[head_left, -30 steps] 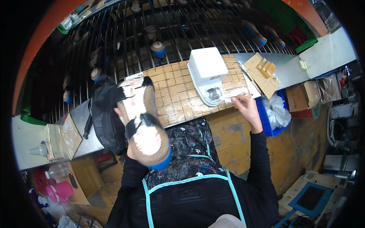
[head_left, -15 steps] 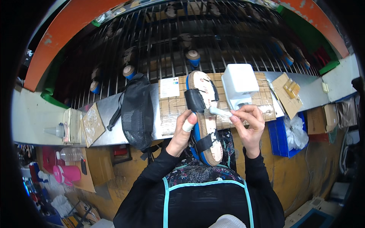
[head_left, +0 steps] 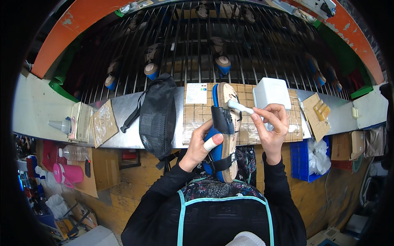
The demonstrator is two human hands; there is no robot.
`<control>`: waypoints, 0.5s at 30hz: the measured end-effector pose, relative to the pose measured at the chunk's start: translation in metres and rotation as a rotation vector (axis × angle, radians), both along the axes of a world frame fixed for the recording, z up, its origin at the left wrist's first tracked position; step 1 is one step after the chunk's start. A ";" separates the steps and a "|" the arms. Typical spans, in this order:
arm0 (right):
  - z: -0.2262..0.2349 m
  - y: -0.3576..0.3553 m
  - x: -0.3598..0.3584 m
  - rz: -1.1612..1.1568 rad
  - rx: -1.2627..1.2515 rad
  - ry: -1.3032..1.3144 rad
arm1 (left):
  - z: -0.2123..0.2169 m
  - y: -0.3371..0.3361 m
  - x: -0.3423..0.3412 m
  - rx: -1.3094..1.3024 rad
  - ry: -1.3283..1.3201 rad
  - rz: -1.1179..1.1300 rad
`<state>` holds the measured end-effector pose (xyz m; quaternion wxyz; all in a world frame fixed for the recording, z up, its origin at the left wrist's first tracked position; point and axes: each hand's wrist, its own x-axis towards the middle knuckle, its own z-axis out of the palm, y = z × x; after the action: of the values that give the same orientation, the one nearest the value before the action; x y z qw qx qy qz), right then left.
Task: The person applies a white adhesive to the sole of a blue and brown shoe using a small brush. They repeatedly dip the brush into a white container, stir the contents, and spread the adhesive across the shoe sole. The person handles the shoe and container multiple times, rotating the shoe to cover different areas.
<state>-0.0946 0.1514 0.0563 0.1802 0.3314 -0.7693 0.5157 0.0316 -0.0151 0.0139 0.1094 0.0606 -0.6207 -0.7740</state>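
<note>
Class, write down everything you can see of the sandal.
The sandal is long, with a pale, marked face turned partly right, a tan, cork-looking edge and two black straps. Bright blue material shows along its left side. It is held lengthwise, one end pointing away from the person, between bench and apron. The left hand grips its left side; a pale tool in the right hand meets or nearly meets its far half.

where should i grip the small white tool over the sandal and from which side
The white tool is probably best pinched at its slim handle end, coming from the right, where the right hand has it: the handle points right, away from the sandal, leaving the thicker head free.
</note>
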 end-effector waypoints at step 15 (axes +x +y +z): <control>0.013 0.020 -0.013 0.197 0.075 0.166 | 0.015 -0.011 -0.010 0.222 -0.107 -0.132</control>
<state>-0.1079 0.1712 0.0688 0.1791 0.4534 -0.7342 0.4726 0.0214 -0.0263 0.0289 0.0175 0.0727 -0.5390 -0.8390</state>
